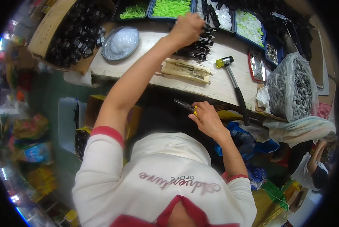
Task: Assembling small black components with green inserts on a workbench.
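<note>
My left hand point(187, 30) reaches over the table with its fingers closed at a slim black part point(206, 26), whose far end I cannot make out. Under and beside it lies a row of black parts with metal pins point(201, 47). Low in front of the table edge, my right hand point(209, 120) is wrapped round pliers point(184, 104) with yellow grips, their jaws pointing left. Between the two hands, a cream-coloured block fixture point(186, 70) rests near the table's front edge. A mallet point(233, 83) with a yellow-and-black head lies to its right, its handle overhanging the edge.
At the left stand a carton of black parts point(73, 41) and a round dish point(121, 42) with a whitish, glossy mass. Trays of green pieces point(171, 7) and pale pieces point(249, 26) line the back. Right: a clear bag of grey parts point(294, 89) and a red-edged tray point(257, 66).
</note>
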Demonstrator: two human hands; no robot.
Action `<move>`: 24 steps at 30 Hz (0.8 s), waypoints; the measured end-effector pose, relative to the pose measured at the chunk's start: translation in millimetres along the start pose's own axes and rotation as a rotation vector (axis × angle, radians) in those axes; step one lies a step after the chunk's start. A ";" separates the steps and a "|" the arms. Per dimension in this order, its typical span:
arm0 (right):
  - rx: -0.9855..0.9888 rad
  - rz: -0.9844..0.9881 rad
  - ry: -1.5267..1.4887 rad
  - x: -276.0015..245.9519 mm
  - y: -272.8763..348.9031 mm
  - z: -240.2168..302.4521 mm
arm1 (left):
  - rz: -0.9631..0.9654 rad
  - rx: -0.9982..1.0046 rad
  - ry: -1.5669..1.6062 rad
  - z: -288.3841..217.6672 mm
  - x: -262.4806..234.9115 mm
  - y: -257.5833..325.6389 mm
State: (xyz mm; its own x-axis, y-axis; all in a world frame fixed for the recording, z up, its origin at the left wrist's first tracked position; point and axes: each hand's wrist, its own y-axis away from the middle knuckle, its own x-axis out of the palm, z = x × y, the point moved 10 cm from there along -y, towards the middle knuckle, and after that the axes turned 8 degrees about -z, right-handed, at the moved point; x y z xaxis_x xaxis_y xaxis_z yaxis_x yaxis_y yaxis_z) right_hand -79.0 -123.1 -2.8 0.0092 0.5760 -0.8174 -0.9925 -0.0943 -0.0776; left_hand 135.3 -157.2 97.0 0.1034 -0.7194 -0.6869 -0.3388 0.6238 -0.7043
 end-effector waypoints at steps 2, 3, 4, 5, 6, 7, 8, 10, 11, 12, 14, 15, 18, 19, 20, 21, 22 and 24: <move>0.019 -0.043 -0.042 -8.3 -1.7 0.5 | -0.176 -0.221 0.208 23.8 -50.4 8.7; 0.015 -0.048 -0.045 -8.9 -2.1 1.0 | -0.228 -0.376 0.437 35.5 -66.0 22.9; 0.027 -0.126 -0.102 -16.0 -2.4 -1.8 | -0.277 -0.529 0.667 42.8 -75.8 39.6; 0.038 -0.199 -0.160 -22.8 -2.3 -2.9 | -0.223 -0.612 0.854 34.2 -81.5 55.4; 0.041 -0.204 -0.163 -22.0 -3.5 -3.9 | -0.162 -0.692 1.045 19.3 -80.4 71.1; 0.073 -0.239 -0.237 -23.5 -9.1 -7.7 | -0.095 -0.834 1.107 13.5 -68.6 96.0; 0.094 -0.275 -0.313 -27.3 -11.5 -8.0 | -0.033 -0.973 1.156 2.5 -61.4 122.7; 0.073 -0.247 -0.323 -28.8 -19.2 3.7 | 0.051 -1.135 1.202 -25.4 -59.2 161.4; 0.076 -0.244 -0.332 -29.6 -22.3 7.8 | 0.075 -1.119 1.101 -31.7 -59.3 174.3; 0.080 -0.243 -0.341 -28.4 -24.4 10.4 | 0.102 -1.100 1.003 -36.7 -59.3 184.7; 0.016 -0.267 -0.310 -28.6 -26.2 20.6 | 0.063 -1.021 0.899 -46.8 -70.6 185.4; 0.009 -0.258 -0.312 -28.1 -27.0 24.0 | 0.038 -0.948 0.831 -49.0 -74.2 184.8; -0.018 -0.266 -0.303 -27.4 -26.2 29.1 | -0.019 -0.825 0.703 -54.9 -81.9 182.7; -0.039 -0.281 -0.293 -28.7 -25.3 31.3 | -0.051 -0.777 0.644 -56.4 -86.9 180.2; -0.036 -0.282 -0.292 -30.7 -24.6 32.6 | -0.049 -0.776 0.647 -57.0 -85.9 181.4; 0.011 -0.198 -0.261 -26.0 -25.1 31.4 | -0.033 -0.743 0.602 -59.1 -85.7 181.1; 0.059 -0.113 -0.230 -19.7 -24.4 28.7 | -0.016 -0.710 0.557 -61.0 -85.5 180.6; 0.019 -0.092 -0.192 -20.2 -21.4 28.3 | 0.100 -0.957 0.787 -55.7 -69.3 194.8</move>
State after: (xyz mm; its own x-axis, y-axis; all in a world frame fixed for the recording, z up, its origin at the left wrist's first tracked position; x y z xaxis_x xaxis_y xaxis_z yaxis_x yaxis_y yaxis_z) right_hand -61.3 -109.8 31.5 0.0778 0.7259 -0.6833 -0.9907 -0.0204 -0.1345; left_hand 10.1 -2.8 17.4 -0.4386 -0.8754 -0.2031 -0.8926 0.4506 -0.0146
